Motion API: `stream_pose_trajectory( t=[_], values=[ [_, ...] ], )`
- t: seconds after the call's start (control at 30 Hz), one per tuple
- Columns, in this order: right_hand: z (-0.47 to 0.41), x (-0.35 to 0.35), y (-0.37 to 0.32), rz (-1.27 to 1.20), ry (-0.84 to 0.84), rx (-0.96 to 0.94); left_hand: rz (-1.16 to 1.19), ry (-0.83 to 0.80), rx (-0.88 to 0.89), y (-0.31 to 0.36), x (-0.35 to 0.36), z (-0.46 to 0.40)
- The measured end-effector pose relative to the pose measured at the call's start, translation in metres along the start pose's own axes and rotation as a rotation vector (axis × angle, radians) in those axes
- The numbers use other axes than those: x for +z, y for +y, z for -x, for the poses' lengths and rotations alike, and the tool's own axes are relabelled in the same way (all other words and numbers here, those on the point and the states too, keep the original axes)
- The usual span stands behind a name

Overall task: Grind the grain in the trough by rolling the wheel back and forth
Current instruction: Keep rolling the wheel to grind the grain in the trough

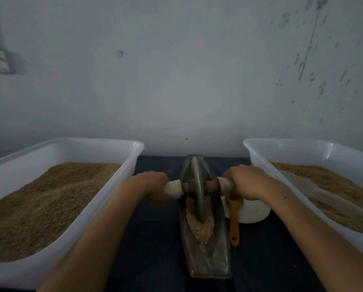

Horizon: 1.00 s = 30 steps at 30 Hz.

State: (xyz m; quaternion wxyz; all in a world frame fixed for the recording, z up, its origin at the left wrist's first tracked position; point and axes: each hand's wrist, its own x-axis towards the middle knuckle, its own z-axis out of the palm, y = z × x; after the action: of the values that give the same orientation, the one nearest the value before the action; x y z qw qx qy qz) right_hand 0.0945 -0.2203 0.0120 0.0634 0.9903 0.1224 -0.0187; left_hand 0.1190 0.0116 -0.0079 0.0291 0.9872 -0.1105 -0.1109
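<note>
A long boat-shaped metal trough [218,258] lies lengthwise on the dark table in front of me. A grey grinding wheel [198,186] stands upright in it, on a wooden axle with white-wrapped handles. Pale crushed grain [199,228] fills the near half of the groove, heaped round the wheel's base. My left hand [153,184] grips the left handle [173,189]. My right hand [248,182] grips the right handle [224,185]. Both forearms reach in from the bottom of the view.
A white plastic tub [104,142] of brown grain stands left of the trough, and a second white tub [281,142] of grain stands right. A yellow-handled brush [234,224] and a white round container [254,211] lie beside the trough's right side. A grey wall rises behind.
</note>
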Motion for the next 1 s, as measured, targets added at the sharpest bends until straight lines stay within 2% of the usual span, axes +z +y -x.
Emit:
stream_pose_trajectory(
  t=[0.13, 0.37, 0.47, 0.6, 0.83, 0.93, 1.0],
  values=[
    [-0.005, 0.007, 0.000, 0.017, 0.080, 0.021, -0.004, 0.058, 0.014, -0.001, 0.001, -0.003],
    [-0.012, 0.029, -0.001, 0.082, 0.427, 0.062, -0.119, 0.447, 0.005, 0.002, 0.014, -0.008],
    [-0.012, 0.033, -0.001, 0.123, 0.480, 0.060, -0.126, 0.502, 0.001, 0.003, 0.017, -0.007],
    [-0.010, 0.024, -0.001, 0.090, 0.401, 0.051, -0.125, 0.391, -0.016, 0.003, 0.012, -0.007],
    [-0.002, 0.000, 0.003, 0.044, 0.033, -0.012, -0.035, 0.020, -0.004, -0.002, 0.000, -0.001],
    [-0.002, 0.001, 0.002, 0.052, 0.017, -0.006, 0.017, -0.036, -0.003, -0.002, -0.001, 0.000],
    [-0.007, 0.005, 0.000, 0.051, 0.052, 0.018, 0.015, -0.016, -0.012, -0.001, 0.000, -0.001]
  ],
)
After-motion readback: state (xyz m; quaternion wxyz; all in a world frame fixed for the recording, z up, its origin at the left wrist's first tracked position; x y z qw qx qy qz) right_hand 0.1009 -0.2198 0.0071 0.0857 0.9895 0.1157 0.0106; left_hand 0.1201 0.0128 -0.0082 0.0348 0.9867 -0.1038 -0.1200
